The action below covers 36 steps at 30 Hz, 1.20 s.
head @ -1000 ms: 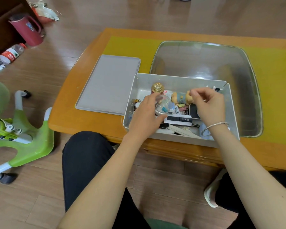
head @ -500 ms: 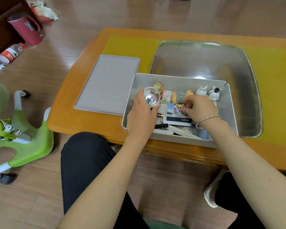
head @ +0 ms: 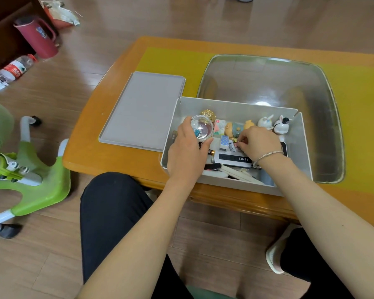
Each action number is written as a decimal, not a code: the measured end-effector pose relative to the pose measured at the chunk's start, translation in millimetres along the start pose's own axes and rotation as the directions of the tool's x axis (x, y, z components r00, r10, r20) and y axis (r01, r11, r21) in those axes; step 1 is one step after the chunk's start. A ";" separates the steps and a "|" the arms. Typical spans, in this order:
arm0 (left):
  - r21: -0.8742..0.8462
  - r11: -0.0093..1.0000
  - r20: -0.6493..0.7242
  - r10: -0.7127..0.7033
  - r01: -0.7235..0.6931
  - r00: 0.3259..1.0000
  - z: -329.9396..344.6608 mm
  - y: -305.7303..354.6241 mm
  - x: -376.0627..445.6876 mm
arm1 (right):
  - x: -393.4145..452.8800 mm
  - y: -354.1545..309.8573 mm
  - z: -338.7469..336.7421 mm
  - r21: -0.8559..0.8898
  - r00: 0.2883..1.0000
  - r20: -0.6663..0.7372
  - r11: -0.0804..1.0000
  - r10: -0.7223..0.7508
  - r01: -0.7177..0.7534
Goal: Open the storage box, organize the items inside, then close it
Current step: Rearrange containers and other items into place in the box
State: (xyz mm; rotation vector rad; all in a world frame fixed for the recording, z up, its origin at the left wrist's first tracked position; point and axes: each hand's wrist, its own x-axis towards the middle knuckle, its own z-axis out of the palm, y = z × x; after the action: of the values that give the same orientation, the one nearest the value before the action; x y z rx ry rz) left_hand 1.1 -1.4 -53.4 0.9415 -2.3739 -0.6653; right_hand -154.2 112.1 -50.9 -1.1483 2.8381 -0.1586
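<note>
The grey storage box (head: 229,105) stands open on the table's near edge, its flat lid (head: 143,111) lying to its left. My left hand (head: 187,152) grips a small clear round container (head: 201,127) tilted toward me, held over the box's left end. My right hand (head: 258,143) reaches into the box's middle and pinches a small pinkish item with its fingertips. Inside lie a gold ornament (head: 208,114), a yellow and blue figurine (head: 235,128), two white rabbit figurines (head: 273,123), a battery (head: 211,151), a white device marked BENTE (head: 233,158) and white sticks.
The orange wooden table (head: 117,156) has a yellow top and a sunken glass panel (head: 268,83) behind the box. On the floor at left are a green wheeled toy (head: 24,178), a red jug (head: 38,36) and a plastic bottle (head: 14,69). My knees sit under the table edge.
My left hand lifted the clear container out of the clutter and tilted it up. My right hand dropped from above the figurines into the box's middle, uncovering the two rabbits.
</note>
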 end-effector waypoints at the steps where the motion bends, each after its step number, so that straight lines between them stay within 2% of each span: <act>1: 0.001 1.000 0.002 0.002 -0.002 1.000 -0.1 0.2 -0.1 | -0.4 -0.1 -0.2 0.006 1.000 -0.004 1.000 -0.010 0.010; 6: -0.001 1.000 0.013 -0.010 0.010 1.000 0.8 -0.3 0.7 | -5.8 4.7 -3.1 0.141 0.990 -0.136 0.990 0.033 -0.014; 9: 0.006 1.000 0.013 -0.011 0.011 1.000 2.2 -1.1 1.5 | -11.7 6.4 -5.0 0.414 0.976 -0.177 0.909 0.123 -0.040; 11: 0.008 1.000 0.012 -0.010 0.010 1.000 3.6 -1.5 1.5 | -16.0 5.5 -7.7 0.641 0.957 -0.151 0.762 0.248 -0.096; 14: 0.019 1.000 0.012 0.016 -0.017 1.000 4.8 -2.2 1.6 | -24.5 1.0 -13.9 0.876 0.934 0.022 0.443 0.358 -0.190; 17: 0.028 0.997 0.009 0.067 -0.068 0.998 4.6 -2.7 2.4 | -35.3 -6.0 -17.4 0.958 0.934 0.140 0.195 0.330 -0.212; 19: 0.030 0.993 0.001 0.114 -0.114 0.993 4.1 -3.0 2.4 | -40.7 -10.3 -18.7 0.975 0.933 0.137 0.121 0.334 -0.186; 24: 0.009 0.983 -0.001 0.183 -0.183 0.983 3.1 -4.2 3.2 | -46.0 -20.0 -21.0 0.980 0.937 0.085 0.141 0.339 -0.140; 32: -0.062 0.988 0.024 0.147 -0.145 0.989 0.2 -1.7 0.3 | -47.1 -28.5 -26.7 0.988 0.958 0.037 0.132 0.284 -0.078; 34: -0.056 0.990 0.036 0.134 -0.132 0.990 0.0 -1.2 0.4 | -48.2 -31.1 -27.9 0.983 0.963 0.002 0.174 0.269 -0.050; 36: -0.042 0.991 0.059 0.130 -0.128 0.990 0.1 -0.6 0.6 | -48.1 -34.1 -29.4 0.960 0.966 -0.064 0.280 0.249 -0.009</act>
State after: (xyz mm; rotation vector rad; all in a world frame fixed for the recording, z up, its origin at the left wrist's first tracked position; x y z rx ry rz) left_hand 1.0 -2.2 -53.7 0.7537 -2.4427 -0.6961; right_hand -99.5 123.2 -16.1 -0.5538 2.1034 -1.7844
